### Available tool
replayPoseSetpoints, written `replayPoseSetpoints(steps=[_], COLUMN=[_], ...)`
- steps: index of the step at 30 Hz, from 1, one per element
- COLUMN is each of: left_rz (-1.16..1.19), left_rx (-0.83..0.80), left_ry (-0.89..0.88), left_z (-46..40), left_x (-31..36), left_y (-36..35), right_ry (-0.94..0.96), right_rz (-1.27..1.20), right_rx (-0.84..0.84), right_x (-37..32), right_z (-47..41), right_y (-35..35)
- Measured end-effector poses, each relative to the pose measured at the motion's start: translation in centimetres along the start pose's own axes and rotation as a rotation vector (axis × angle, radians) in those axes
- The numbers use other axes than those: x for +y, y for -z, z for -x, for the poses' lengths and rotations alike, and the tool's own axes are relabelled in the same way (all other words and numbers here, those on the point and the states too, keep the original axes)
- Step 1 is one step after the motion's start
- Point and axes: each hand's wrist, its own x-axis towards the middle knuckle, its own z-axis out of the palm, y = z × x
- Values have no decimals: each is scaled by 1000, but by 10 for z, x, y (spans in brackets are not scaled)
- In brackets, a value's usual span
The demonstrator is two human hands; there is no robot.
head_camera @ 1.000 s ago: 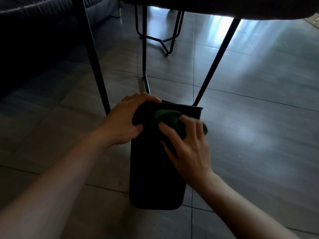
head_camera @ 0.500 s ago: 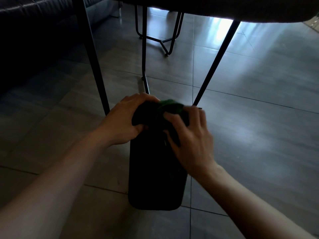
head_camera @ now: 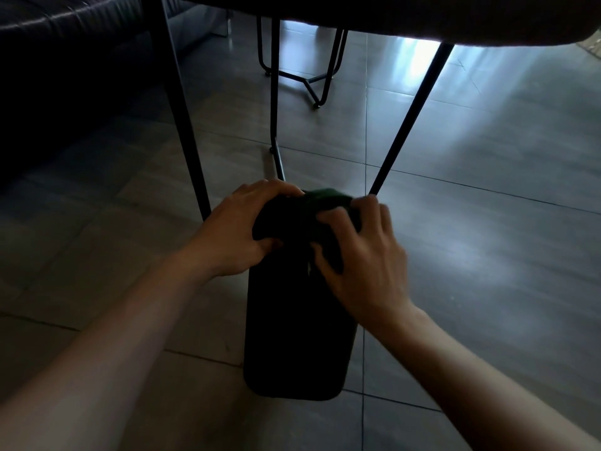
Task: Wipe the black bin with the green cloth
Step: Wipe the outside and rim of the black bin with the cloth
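Observation:
The black bin [head_camera: 294,336] lies on its side on the tiled floor, its far end pointing away from me under the table. My left hand [head_camera: 237,232] grips the bin's far left corner. My right hand [head_camera: 361,255] presses the crumpled green cloth [head_camera: 325,200] onto the bin's far end, fingers spread over it. The cloth bunches up over the bin's far edge between both hands. Most of the cloth is hidden under my right fingers, and the dim light blurs where cloth meets bin.
Thin black table legs [head_camera: 182,125] [head_camera: 406,125] rise on both sides of the bin's far end, and a third leg [head_camera: 274,102] stands just behind it. The table top [head_camera: 390,17] overhangs. A dark sofa [head_camera: 58,60] fills the left. A wire chair frame [head_camera: 312,79] stands further back.
My right hand slid the green cloth from the bin's upper side up to its far edge and slightly left, closer to my left hand. The left hand kept its grip.

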Motion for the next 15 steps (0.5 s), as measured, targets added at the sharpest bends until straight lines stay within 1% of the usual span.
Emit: replayPoseSetpoints(steps=[2, 5, 7, 8, 9, 12, 13, 14, 15], left_rz=[17, 28, 42, 38, 28, 27, 29, 27, 24], left_rx=[-3, -11, -18, -16, -13, -13, -8, -3, -1], left_ry=[10, 38, 33, 31, 29, 22, 13, 8, 12], left_z=[0, 1, 1, 2, 1, 3, 3, 3, 3], left_x=[1, 2, 4, 4, 4, 6, 7, 7, 7], left_y=[0, 0, 0, 0, 1, 1, 1, 2, 2], right_ry=[87, 299, 338, 315, 271, 35, -20, -53, -55], right_rz=[50, 43, 58, 72, 78, 41, 37, 34, 35], right_rx=[-100, -372, -474, -457, -385, -72, -10, 6, -20], right_x=[-10, -22, -20, -18, -17, -5, -1, -1, -3], right_z=[29, 104, 121, 112, 95, 20, 2, -5, 0], right_y=[-1, -3, 0, 2, 3, 13, 15, 14, 12])
